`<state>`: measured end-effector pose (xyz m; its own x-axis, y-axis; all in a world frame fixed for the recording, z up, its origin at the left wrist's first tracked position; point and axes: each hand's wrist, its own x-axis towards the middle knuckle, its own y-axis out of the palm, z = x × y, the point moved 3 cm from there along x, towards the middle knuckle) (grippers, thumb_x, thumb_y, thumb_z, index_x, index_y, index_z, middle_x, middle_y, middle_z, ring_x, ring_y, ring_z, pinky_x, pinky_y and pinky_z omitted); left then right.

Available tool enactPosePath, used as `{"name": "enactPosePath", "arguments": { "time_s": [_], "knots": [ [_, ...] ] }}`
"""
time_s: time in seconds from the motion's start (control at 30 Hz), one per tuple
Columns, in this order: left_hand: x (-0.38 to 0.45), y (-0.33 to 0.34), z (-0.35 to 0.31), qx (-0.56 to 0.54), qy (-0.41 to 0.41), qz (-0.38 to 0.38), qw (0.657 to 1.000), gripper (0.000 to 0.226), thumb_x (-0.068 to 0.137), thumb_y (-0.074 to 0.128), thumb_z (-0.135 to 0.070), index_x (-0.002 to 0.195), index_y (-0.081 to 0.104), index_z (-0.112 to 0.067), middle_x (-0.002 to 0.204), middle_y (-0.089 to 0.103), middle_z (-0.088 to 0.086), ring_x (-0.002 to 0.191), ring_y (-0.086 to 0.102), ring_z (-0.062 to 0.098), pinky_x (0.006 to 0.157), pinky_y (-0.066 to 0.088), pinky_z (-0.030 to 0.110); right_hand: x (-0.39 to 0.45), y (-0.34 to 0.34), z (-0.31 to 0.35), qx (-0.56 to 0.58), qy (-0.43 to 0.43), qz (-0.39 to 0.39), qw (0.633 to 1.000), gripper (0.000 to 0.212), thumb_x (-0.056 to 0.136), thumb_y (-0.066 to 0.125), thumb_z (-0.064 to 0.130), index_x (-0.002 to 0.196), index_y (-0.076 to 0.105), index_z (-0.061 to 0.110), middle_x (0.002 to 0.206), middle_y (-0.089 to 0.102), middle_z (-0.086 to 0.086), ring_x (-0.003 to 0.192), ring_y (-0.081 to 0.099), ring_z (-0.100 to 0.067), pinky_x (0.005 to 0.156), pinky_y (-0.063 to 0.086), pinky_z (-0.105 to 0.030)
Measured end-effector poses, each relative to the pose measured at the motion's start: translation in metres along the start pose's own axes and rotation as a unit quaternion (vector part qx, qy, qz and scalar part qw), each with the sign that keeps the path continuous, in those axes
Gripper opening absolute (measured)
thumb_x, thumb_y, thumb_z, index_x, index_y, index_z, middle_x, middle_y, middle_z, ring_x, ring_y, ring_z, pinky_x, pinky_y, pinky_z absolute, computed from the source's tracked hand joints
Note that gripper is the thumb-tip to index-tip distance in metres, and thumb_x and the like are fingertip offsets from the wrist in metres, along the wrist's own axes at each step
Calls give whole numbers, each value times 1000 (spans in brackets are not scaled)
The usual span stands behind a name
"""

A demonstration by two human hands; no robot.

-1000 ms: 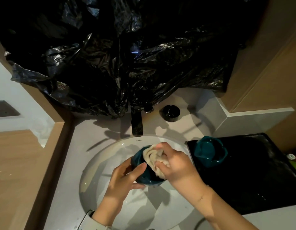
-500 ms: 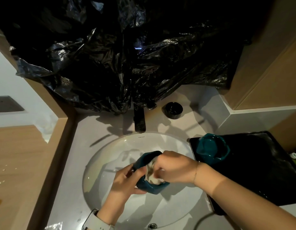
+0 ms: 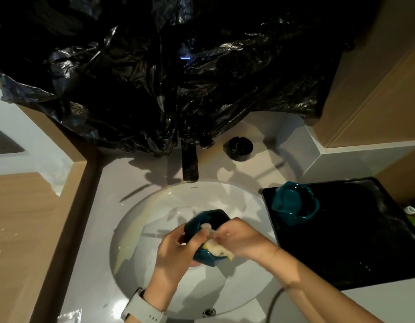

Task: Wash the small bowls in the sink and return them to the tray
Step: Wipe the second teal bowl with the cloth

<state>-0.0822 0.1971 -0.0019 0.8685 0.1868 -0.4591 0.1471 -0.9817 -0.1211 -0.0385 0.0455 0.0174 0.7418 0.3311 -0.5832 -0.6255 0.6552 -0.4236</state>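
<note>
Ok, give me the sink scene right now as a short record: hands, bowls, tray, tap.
left hand: grips the teal bowl over the basin
right hand: holds the pale cloth against that bowl
teal bowl: tilted, above the sink
pale cloth: at the bowl's rim
second teal bowl: on the black tray, near its left edge
tap: no running water visible

I see crumpled black plastic sheeting (image 3: 169, 85) hanging behind a dark faucet (image 3: 190, 166), with a small round black dish (image 3: 238, 148) just right of it on the grey counter (image 3: 141, 183)
</note>
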Motion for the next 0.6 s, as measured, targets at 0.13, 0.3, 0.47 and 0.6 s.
{"name": "enactPosePath", "arguments": {
  "time_s": [0.13, 0.3, 0.47, 0.6],
  "knots": [
    [-13, 8, -11, -13, 20, 17, 1000, 17, 75, 77, -40, 87, 76, -30, 83, 76, 1, 82, 73, 16, 66, 62, 43, -28, -17, -18, 305, -20, -31, 952, 25, 94, 58, 22, 99, 70, 0, 90, 72, -12, 79, 65, -21, 71, 50, -23],
    [-30, 23, -32, -49, 4, 33, 998, 17, 89, 69, -25, 104, 70, -19, 97, 74, 4, 84, 73, 17, 64, 61, 32, -76, -47, -53, 567, -42, -190, 800, 25, 97, 49, 16, 110, 68, 8, 106, 71, -11, 96, 67, -17, 90, 47, -30],
    [-45, 70, -53, -60, 9, 77, 995, 24, 88, 68, -30, 107, 69, -16, 106, 72, 9, 94, 72, 23, 70, 62, 39, -130, -85, -80, 694, -30, -193, 693, 40, 96, 44, 35, 119, 65, 10, 111, 71, -8, 106, 66, -25, 95, 45, -37],
    [-48, 136, -65, -81, -35, 134, 987, 41, 88, 68, -26, 121, 45, -26, 117, 64, 10, 93, 72, 28, 70, 62, 44, -160, -123, -98, 617, -58, -256, 741, 40, 87, 57, 42, 118, 66, 17, 112, 71, -7, 108, 66, -23, 94, 47, -41]
  ]
}}
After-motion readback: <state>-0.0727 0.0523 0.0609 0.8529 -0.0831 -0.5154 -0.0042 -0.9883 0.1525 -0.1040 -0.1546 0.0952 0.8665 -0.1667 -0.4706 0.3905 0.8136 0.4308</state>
